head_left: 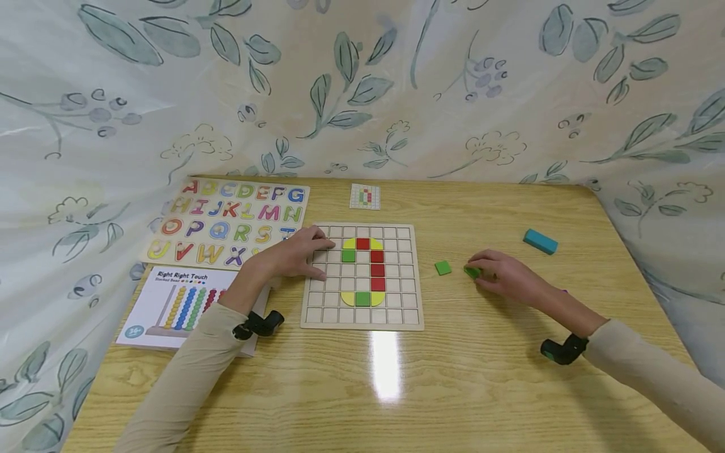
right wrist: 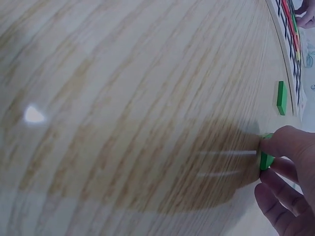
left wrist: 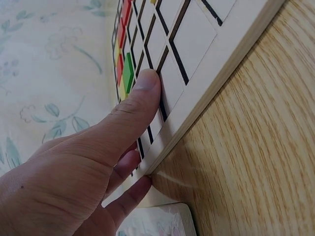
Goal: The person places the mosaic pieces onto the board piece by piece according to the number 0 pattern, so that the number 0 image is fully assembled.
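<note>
My left hand (head_left: 294, 255) rests at the left edge of a wooden grid board (head_left: 362, 318), fingers loosely extended. In the left wrist view its thumb (left wrist: 140, 91) lies on the board's squares, with fingertips beside the edge. Red, yellow and green tiles form a ring on the grid, with bare squares along its left side. Right of the board, my right hand (head_left: 506, 277) pinches a green square tile (right wrist: 266, 161) between thumb and fingers, at the tabletop. Another green tile (head_left: 443, 268) lies between that hand and the board.
A small pattern card (head_left: 365, 197) lies behind the board. At the left are an alphabet puzzle (head_left: 226, 220) and a white box or booklet (head_left: 141, 308) picturing beads. A blue block (head_left: 540, 241) sits at the right. Something purple (head_left: 564, 291) shows partly behind the right wrist. A patterned curtain hangs behind.
</note>
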Action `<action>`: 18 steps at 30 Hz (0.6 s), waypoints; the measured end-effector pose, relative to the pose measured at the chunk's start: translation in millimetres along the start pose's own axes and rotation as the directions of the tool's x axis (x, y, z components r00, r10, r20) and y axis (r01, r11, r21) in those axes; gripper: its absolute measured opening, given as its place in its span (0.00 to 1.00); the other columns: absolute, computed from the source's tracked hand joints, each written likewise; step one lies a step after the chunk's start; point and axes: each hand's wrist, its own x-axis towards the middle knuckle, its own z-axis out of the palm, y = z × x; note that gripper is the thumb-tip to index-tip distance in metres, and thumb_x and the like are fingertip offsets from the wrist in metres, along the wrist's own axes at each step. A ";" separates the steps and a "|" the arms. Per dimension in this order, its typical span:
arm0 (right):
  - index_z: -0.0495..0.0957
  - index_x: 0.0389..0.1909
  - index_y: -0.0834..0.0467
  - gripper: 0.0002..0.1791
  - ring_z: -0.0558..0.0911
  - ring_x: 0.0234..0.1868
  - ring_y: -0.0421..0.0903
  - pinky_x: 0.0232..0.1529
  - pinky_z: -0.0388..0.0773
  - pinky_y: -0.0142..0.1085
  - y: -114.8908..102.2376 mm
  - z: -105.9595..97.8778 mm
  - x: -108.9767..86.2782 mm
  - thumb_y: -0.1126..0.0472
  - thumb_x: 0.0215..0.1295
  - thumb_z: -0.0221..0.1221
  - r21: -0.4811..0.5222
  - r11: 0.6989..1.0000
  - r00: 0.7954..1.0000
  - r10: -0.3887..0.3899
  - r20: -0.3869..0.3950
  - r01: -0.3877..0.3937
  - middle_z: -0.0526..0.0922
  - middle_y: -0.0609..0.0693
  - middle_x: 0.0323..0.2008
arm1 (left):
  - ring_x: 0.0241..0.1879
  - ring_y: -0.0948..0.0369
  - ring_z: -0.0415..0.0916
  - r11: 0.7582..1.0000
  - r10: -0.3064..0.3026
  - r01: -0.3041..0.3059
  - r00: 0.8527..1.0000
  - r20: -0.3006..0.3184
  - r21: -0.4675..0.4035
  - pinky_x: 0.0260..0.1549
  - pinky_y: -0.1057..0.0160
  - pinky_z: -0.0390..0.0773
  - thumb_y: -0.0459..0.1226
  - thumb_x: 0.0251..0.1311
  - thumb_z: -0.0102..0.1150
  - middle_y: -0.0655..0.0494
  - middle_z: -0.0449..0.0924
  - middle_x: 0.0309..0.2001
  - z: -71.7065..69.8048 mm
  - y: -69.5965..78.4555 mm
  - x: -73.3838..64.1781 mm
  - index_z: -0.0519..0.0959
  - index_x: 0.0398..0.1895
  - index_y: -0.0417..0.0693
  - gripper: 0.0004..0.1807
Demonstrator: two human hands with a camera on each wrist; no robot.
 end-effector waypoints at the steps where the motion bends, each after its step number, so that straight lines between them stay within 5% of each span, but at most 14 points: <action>1: 0.81 0.49 0.64 0.19 0.82 0.40 0.48 0.34 0.81 0.36 -0.1 -0.1 -0.2 0.70 0.54 0.67 -0.003 1.000 1.000 -0.001 0.003 0.001 0.80 0.58 0.48 | 0.54 0.55 0.62 1.000 0.000 0.000 1.000 -0.001 0.003 0.54 0.55 0.70 0.50 0.53 0.69 0.48 0.67 0.58 0.1 0.1 0.0 0.70 0.67 0.46 0.39; 8: 0.81 0.49 0.65 0.20 0.83 0.47 0.54 0.41 0.82 0.45 -1.6 0.1 -1.2 0.74 0.54 0.66 -0.006 1.000 1.000 -0.012 -0.003 0.012 0.81 0.59 0.50 | 0.53 0.54 0.62 1.000 0.007 -0.007 1.000 -0.008 0.013 0.54 0.55 0.69 0.49 0.53 0.70 0.48 0.67 0.57 0.8 0.4 -0.8 0.70 0.67 0.45 0.39; 18: 0.82 0.45 0.63 0.18 0.83 0.45 0.53 0.42 0.82 0.45 -1.0 4.4 -2.4 0.72 0.51 0.69 -0.111 0.992 0.997 -0.065 -0.048 0.060 0.83 0.57 0.44 | 0.53 0.54 0.62 1.000 0.009 -0.009 1.000 -0.002 0.009 0.54 0.55 0.69 0.48 0.53 0.70 0.47 0.67 0.57 1.1 0.3 0.0 0.70 0.67 0.45 0.38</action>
